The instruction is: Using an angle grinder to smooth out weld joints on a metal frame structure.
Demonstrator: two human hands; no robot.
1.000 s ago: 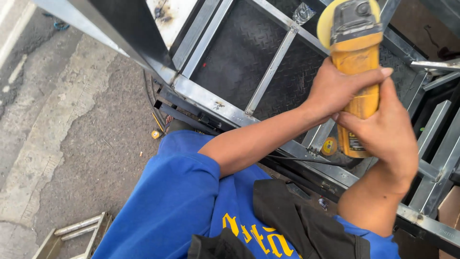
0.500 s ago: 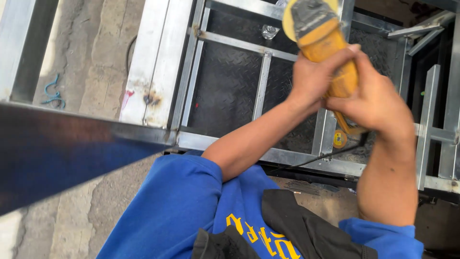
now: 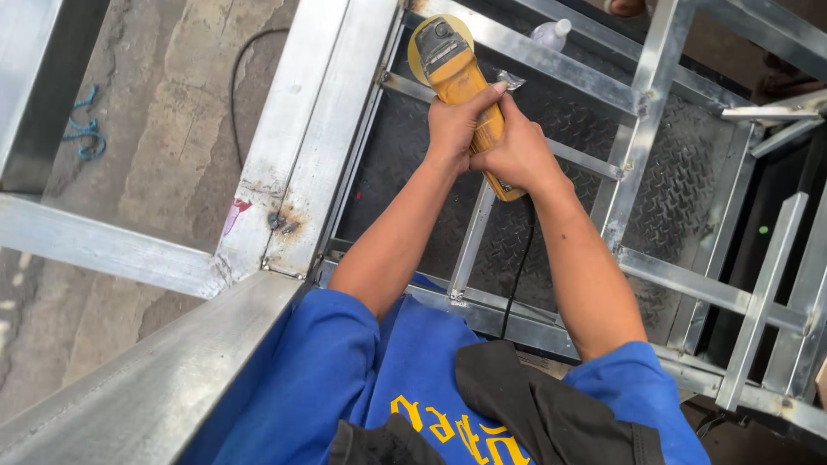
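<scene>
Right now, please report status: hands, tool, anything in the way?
Left hand and right hand: both in grip on yellow angle grinder. Disc over metal frame. Black cord hangs below.

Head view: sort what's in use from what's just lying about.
In use:
- yellow angle grinder, gripped by left hand and right hand
- its black cord
- steel frame

Lying about:
- plastic bottle
- blue string
- black cable on the concrete

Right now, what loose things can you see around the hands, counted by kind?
Yellow angle grinder, held by left hand and right hand: 1
Clear plastic bottle: 1
Black power cord: 1
Blue rope scrap: 1
Total: 4
</scene>
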